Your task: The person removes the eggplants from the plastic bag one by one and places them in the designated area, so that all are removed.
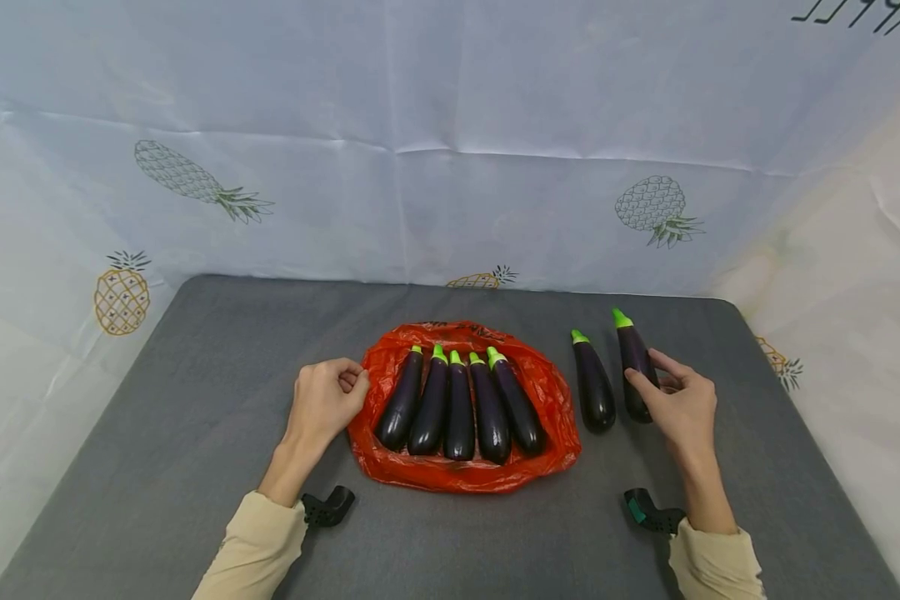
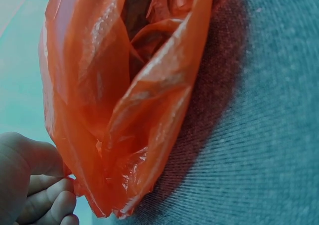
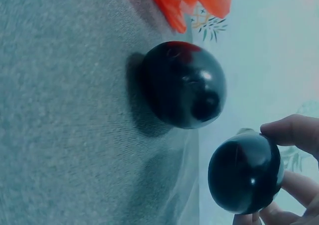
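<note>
A red plastic bag (image 1: 465, 477) lies spread on the table with several eggplants (image 1: 459, 408) side by side in it, green stems toward the far edge. My left hand (image 1: 328, 396) pinches the left rim of the bag between thumb and fingers; the left wrist view shows the pinched film (image 2: 79, 185) close up. On the right, my right hand (image 1: 682, 404) grips an eggplant (image 1: 632, 354) around its sides. In the right wrist view this eggplant (image 3: 244, 175) appears raised off the cloth. Another eggplant (image 1: 594, 383) lies between it and the bag.
A grey cloth (image 1: 195, 433) covers the table. Behind it hangs a pale curtain (image 1: 345, 217) with pineapple prints. Black wrist mounts (image 1: 330, 507) sit on both forearms, just below the hands.
</note>
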Motion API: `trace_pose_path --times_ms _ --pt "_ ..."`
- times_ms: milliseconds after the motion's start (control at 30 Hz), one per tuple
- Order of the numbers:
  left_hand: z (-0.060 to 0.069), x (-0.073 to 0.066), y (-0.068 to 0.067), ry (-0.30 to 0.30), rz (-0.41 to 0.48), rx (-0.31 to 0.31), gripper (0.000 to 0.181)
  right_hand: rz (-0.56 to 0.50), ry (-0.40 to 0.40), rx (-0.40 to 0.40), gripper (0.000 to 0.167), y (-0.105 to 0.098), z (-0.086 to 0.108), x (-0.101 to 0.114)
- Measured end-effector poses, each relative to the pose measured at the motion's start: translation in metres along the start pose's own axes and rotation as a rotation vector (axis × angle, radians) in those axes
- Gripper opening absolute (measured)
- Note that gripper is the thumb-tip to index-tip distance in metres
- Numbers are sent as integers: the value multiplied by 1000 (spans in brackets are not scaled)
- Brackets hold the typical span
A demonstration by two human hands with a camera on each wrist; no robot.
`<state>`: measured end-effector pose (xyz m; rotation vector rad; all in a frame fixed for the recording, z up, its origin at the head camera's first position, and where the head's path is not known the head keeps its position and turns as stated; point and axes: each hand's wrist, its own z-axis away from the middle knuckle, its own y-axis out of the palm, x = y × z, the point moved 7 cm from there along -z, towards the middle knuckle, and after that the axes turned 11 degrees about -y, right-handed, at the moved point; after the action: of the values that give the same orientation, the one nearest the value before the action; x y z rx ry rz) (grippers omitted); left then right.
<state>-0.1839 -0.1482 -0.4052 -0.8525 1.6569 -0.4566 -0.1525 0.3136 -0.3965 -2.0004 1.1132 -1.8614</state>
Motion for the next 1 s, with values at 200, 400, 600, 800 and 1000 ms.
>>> trace_pose_path --times_ms 200,400,600,800,1000 --pt "0 0 0 -6 -1 4 12 39 7 15 51 2 -1 -6" --pt "0 0 -1 -12 0 7 12 48 -8 29 50 6 -2 -10" --pt "0 1 -1 -11 -2 7 12 57 -6 49 51 6 -3 -12" --pt "-1 1 -1 -6 -8 0 12 90 -17 47 50 6 -3 -11" --pt "-1 1 -1 -8 -11 1 12 108 -10 79 52 9 -3 -14"
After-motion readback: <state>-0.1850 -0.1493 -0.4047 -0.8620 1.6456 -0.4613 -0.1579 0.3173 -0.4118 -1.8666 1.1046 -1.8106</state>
